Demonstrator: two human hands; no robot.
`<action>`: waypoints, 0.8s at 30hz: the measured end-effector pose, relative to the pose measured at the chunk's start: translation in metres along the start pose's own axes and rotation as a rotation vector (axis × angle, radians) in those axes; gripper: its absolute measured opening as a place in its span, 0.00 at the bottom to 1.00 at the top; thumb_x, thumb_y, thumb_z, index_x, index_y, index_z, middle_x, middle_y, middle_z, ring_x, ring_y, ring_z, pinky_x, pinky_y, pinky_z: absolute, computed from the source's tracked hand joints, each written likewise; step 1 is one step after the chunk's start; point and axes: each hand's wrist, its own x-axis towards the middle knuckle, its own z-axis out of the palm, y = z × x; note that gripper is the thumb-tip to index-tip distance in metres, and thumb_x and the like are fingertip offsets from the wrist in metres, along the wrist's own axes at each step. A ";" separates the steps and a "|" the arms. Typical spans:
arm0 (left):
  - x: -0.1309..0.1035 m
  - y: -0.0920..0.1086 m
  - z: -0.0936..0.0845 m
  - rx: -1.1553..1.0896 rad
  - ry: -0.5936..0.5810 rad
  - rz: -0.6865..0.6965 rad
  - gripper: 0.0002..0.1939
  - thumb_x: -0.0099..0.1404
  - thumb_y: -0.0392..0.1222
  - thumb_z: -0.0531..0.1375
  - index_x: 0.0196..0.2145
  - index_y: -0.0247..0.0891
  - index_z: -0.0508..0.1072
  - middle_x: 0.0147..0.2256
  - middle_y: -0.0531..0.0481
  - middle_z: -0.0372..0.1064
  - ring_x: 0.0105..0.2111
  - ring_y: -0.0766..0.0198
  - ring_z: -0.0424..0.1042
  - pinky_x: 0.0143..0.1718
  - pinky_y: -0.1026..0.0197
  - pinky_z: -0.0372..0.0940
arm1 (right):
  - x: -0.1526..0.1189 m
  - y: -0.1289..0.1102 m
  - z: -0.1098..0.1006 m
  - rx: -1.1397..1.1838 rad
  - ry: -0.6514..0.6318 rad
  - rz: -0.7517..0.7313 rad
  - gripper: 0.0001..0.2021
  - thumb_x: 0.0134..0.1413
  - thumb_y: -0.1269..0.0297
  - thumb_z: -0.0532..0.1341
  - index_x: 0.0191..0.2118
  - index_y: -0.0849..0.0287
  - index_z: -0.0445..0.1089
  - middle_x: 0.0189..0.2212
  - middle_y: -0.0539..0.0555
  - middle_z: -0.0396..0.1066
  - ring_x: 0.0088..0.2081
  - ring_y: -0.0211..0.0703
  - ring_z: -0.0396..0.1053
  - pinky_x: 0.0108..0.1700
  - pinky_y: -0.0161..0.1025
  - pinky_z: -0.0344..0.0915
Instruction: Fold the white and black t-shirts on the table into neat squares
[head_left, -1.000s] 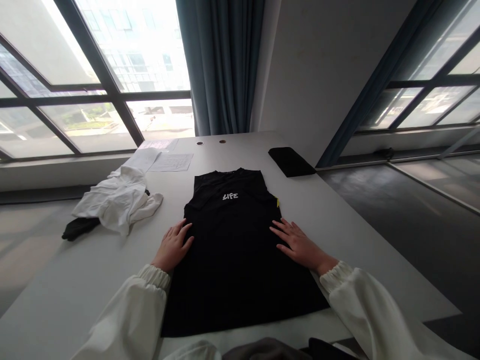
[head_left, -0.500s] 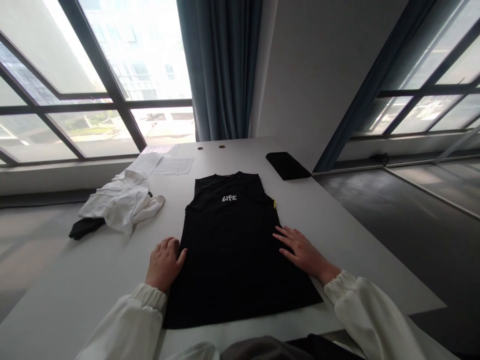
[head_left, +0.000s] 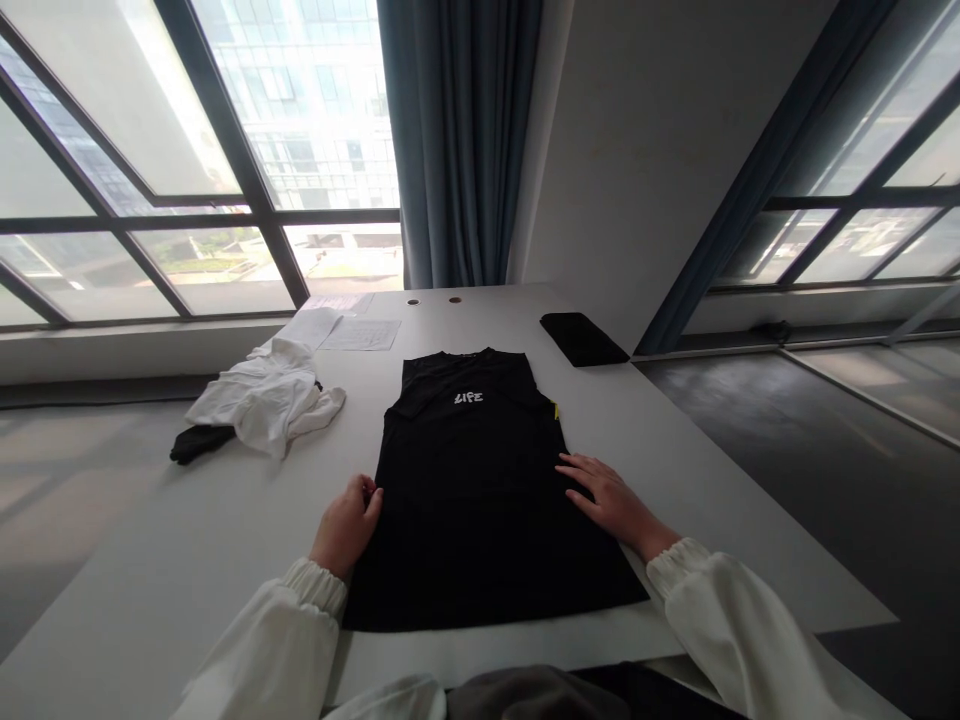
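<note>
A black T-shirt [head_left: 472, 500] lies flat on the white table [head_left: 225, 560], its neckline away from me. White lettering shows on the chest, and the sleeves look tucked in at the sides. At its left edge, my left hand [head_left: 349, 525] has curled fingers and a thumb closed on the fabric. My right hand [head_left: 611, 503] rests palm down over the right edge, fingers stretched out. A small yellow tab [head_left: 556, 410] sticks out above it on the same side.
Rumpled white clothing [head_left: 262, 400] lies at the left with a black piece [head_left: 201, 440] under it. Paper sheets [head_left: 360, 334] are behind it. A folded black cloth [head_left: 583, 339] sits at the back right. Beyond the table hang blue curtains [head_left: 461, 140].
The fingers of my left hand have curled in and closed at the shirt's left edge. The shirt's lower left corner has moved up a little. My right hand stays nearly still.
</note>
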 end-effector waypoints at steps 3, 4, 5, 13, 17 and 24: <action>-0.019 0.001 -0.005 -0.143 -0.038 0.005 0.15 0.73 0.50 0.54 0.54 0.45 0.64 0.33 0.52 0.79 0.32 0.54 0.79 0.34 0.56 0.66 | 0.002 0.003 -0.001 0.001 0.036 -0.011 0.20 0.69 0.55 0.56 0.61 0.47 0.76 0.67 0.57 0.69 0.69 0.61 0.63 0.70 0.66 0.60; -0.026 0.000 -0.007 -0.170 -0.051 0.010 0.18 0.73 0.51 0.54 0.57 0.45 0.63 0.33 0.53 0.79 0.31 0.54 0.79 0.34 0.56 0.65 | 0.006 0.001 -0.003 -0.006 0.048 -0.018 0.19 0.68 0.55 0.57 0.58 0.48 0.78 0.66 0.57 0.70 0.69 0.61 0.62 0.70 0.65 0.60; -0.031 -0.001 -0.010 -0.186 -0.059 0.009 0.20 0.72 0.52 0.54 0.59 0.45 0.62 0.32 0.54 0.78 0.30 0.55 0.78 0.33 0.56 0.65 | 0.014 -0.002 -0.005 -0.014 0.056 -0.034 0.18 0.68 0.56 0.57 0.56 0.48 0.79 0.65 0.58 0.70 0.70 0.62 0.62 0.71 0.65 0.60; -0.032 -0.005 -0.024 -0.281 -0.027 -0.037 0.17 0.71 0.54 0.53 0.51 0.45 0.69 0.24 0.59 0.70 0.25 0.60 0.72 0.31 0.59 0.62 | 0.190 -0.089 -0.006 -0.067 -0.186 -0.324 0.14 0.67 0.61 0.60 0.50 0.55 0.81 0.52 0.59 0.78 0.56 0.54 0.73 0.63 0.49 0.67; -0.027 -0.001 -0.022 -0.293 -0.047 -0.016 0.13 0.70 0.51 0.54 0.47 0.45 0.70 0.26 0.57 0.72 0.26 0.60 0.73 0.32 0.59 0.62 | 0.283 -0.141 0.017 -0.132 -0.317 -0.202 0.14 0.69 0.62 0.59 0.50 0.56 0.81 0.49 0.56 0.81 0.51 0.50 0.76 0.55 0.40 0.68; -0.036 0.005 -0.022 -0.268 -0.171 0.074 0.11 0.70 0.47 0.56 0.48 0.46 0.71 0.29 0.56 0.75 0.27 0.62 0.73 0.32 0.60 0.61 | 0.366 -0.194 0.059 -0.131 -0.327 -0.180 0.20 0.73 0.51 0.57 0.54 0.59 0.79 0.53 0.62 0.78 0.52 0.54 0.75 0.53 0.41 0.67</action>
